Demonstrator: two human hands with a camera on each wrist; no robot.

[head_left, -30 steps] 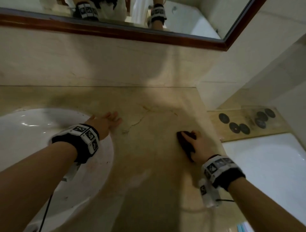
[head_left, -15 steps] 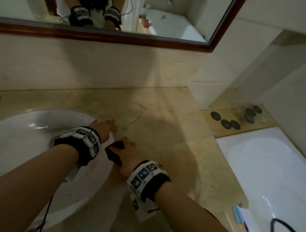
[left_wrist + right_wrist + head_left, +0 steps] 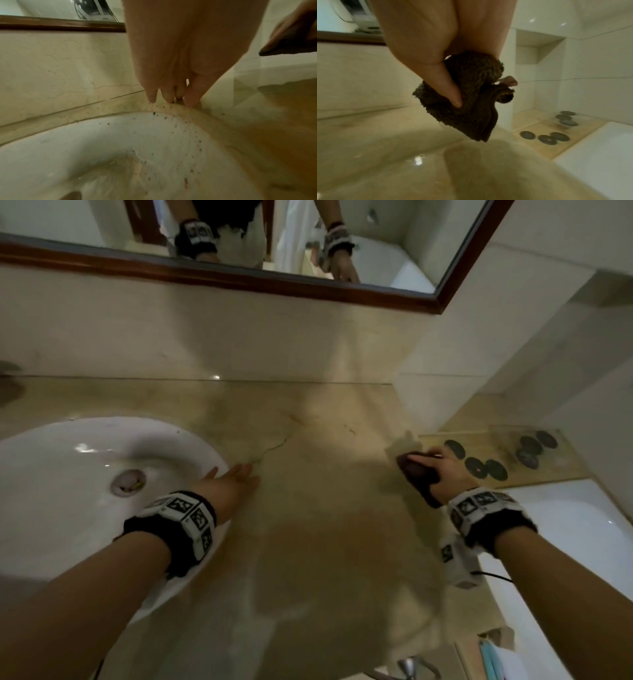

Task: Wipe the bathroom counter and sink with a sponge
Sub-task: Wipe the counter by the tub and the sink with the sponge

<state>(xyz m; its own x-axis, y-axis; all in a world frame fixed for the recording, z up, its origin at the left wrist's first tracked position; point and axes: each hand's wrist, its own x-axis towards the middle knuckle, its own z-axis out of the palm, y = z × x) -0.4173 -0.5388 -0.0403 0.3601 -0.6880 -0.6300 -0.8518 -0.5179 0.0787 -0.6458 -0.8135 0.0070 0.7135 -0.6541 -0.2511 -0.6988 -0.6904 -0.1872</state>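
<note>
My right hand (image 3: pixel 436 470) grips a dark brown, fuzzy sponge (image 3: pixel 416 472) (image 3: pixel 471 94) near the right edge of the beige marble counter (image 3: pixel 325 508); thumb and fingers are curled round it. In the right wrist view the sponge hangs bunched just above the glossy counter (image 3: pixel 402 155). My left hand (image 3: pixel 233 482) lies flat with straight fingers (image 3: pixel 192 97) on the counter beside the rim of the white sink (image 3: pixel 68 474). Small dark specks dot the sink rim (image 3: pixel 171 121) and bowl.
The mirror with a brown frame (image 3: pixel 239 282) runs along the back wall. Right of the counter, a lower ledge (image 3: pixel 548 470) carries several dark discs (image 3: pixel 486 469), with a white tub (image 3: pixel 575 529) beside it. A metal fitting (image 3: pixel 409 667) sits at the front edge.
The right hand with the sponge swept left to beside the sink rim half a second ago, then back right to the counter's right edge. The left hand stayed beside the sink.
</note>
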